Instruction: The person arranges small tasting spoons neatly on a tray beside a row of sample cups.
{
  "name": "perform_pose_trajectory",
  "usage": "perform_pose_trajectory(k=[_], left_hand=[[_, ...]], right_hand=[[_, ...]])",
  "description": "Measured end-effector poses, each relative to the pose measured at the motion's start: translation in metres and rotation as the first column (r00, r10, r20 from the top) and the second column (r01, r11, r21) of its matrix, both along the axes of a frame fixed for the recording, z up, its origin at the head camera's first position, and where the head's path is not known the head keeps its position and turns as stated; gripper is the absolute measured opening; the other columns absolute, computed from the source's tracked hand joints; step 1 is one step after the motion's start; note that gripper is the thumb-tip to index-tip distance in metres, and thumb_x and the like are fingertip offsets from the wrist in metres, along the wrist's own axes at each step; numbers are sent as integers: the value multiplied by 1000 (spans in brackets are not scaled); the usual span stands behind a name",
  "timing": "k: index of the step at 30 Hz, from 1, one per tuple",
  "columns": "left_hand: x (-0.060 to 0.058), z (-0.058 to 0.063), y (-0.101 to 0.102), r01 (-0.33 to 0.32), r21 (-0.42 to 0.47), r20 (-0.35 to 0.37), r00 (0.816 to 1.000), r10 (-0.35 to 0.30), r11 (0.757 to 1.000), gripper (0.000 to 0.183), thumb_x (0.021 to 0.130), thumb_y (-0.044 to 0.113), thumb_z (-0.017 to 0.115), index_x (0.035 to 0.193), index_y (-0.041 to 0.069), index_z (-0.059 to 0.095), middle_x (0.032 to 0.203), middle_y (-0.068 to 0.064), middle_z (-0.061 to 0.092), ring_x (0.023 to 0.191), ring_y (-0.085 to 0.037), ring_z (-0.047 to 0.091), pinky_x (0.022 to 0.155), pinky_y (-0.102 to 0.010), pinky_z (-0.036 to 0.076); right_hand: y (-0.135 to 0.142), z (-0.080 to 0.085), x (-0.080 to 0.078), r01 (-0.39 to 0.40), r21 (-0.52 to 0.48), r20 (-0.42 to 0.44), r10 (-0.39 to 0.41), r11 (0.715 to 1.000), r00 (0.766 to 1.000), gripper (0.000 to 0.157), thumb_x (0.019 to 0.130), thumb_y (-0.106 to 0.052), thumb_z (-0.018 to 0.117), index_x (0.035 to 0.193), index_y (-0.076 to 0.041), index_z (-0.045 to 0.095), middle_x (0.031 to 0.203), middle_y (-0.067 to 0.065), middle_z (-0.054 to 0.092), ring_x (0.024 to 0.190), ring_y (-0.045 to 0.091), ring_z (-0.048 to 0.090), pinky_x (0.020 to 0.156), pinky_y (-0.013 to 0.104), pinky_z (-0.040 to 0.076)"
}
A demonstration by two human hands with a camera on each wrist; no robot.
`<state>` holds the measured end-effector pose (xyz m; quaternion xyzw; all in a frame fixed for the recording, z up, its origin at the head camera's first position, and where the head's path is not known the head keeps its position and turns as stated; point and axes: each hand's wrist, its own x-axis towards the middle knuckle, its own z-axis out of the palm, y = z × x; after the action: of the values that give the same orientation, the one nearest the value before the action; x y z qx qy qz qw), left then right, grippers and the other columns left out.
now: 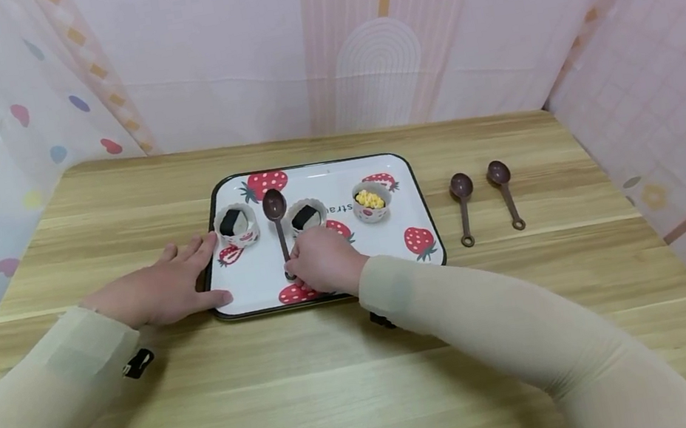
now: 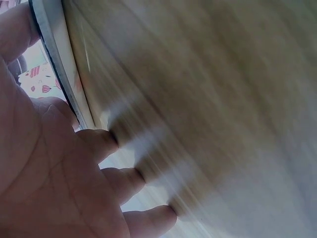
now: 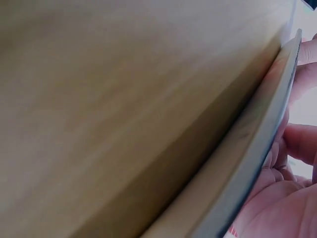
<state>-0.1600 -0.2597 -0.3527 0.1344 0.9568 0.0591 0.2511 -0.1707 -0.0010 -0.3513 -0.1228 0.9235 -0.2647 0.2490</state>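
A white tray (image 1: 389,251) with a dark rim and strawberry prints lies on the wooden table. My right hand (image 1: 326,261) pinches the handle end of a brown spoon (image 1: 275,210), whose bowl points away from me, between two paper cups. The left paper cup (image 1: 239,236) and the middle paper cup (image 1: 308,213) each hold a black-and-white piece; the right paper cup (image 1: 373,213) has a yellow topping. At the tray's left edge my left hand (image 1: 169,286) rests with fingers spread, the thumb and index on the rim. In the left wrist view the other fingertips (image 2: 161,214) touch the table.
Two more brown spoons lie right of the tray: a nearer-to-tray spoon (image 1: 462,195) and a farther spoon (image 1: 502,181), handles toward me. Patterned curtains (image 1: 210,55) hang behind and beside the table (image 1: 292,402). The tray's raised side (image 3: 242,153) shows close to the right wrist.
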Motion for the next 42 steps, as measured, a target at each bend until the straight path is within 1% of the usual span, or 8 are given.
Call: perform_pose_trajectory(k=[4, 8, 14, 18, 25, 32, 36, 42], left_hand=[[0, -1, 0, 0, -2, -4, 1000, 0, 1000, 125, 89, 80, 60, 169, 3, 3, 170, -37, 8, 146, -76, 7, 109, -86, 26], [0, -2, 0, -6, 4, -3, 1000, 6, 1000, 126, 88, 82, 59, 169, 4, 2, 171, -36, 8, 146, -76, 7, 109, -87, 25], [-1, -3, 0, -1, 8, -8, 1000, 1, 1000, 126, 88, 85, 57, 169, 5, 2, 171, -36, 7, 146, -76, 6, 110, -86, 24], [-1, -3, 0, -5, 14, -7, 1000, 5, 1000, 126, 88, 85, 57, 169, 6, 2, 171, -36, 7, 146, -76, 6, 110, -86, 23], [0, -4, -1, -7, 14, -9, 1000, 7, 1000, 125, 88, 83, 57, 169, 5, 2, 171, -37, 7, 146, -75, 5, 110, -86, 23], [2, -3, -2, 17, 17, -28, 999, -17, 1000, 119, 93, 75, 59, 168, 2, 3, 169, -39, 8, 146, -76, 7, 112, -84, 24], [2, -2, -2, 15, 17, -25, 1000, -15, 1000, 119, 94, 74, 60, 168, 2, 2, 169, -39, 8, 146, -76, 7, 113, -84, 24], [1, -4, -1, 15, 17, -24, 1000, -15, 1000, 120, 93, 76, 59, 168, 2, 2, 170, -38, 8, 146, -76, 7, 113, -84, 23]], right_hand=[[-4, -1, 2, 8, 31, -11, -7, 999, 1000, 32, 105, -32, 67, 79, -15, 76, 64, 1, 69, 62, 14, 65, 63, 23, 48], [-7, -1, 2, 25, 58, -17, -24, 998, 1000, 31, 104, -33, 68, 82, -15, 77, 64, 2, 69, 62, 15, 65, 62, 23, 48], [-8, -1, 1, 54, 72, -5, -54, 996, 999, 32, 104, -34, 69, 78, -14, 75, 66, 4, 68, 66, 16, 64, 61, 23, 47], [-9, -2, 1, 59, 81, -6, -59, 995, 998, 33, 103, -33, 70, 76, -14, 74, 68, 4, 69, 68, 17, 64, 61, 23, 47], [-11, -4, 0, 47, 100, -18, -46, 994, 999, 31, 103, -32, 69, 79, -14, 75, 71, 3, 70, 70, 16, 64, 61, 24, 47], [-13, -3, 1, 37, 121, -51, -31, 992, 998, 33, 104, -30, 67, 78, -12, 72, 73, 4, 67, 67, 16, 63, 58, 24, 48], [-13, -2, 1, 34, 133, -58, -26, 991, 998, 31, 104, -30, 67, 81, -11, 71, 76, 4, 67, 68, 16, 63, 58, 24, 49], [-15, -4, 0, 33, 139, -62, -25, 990, 998, 27, 105, -31, 67, 88, -10, 70, 78, 5, 68, 70, 17, 64, 60, 25, 50]])
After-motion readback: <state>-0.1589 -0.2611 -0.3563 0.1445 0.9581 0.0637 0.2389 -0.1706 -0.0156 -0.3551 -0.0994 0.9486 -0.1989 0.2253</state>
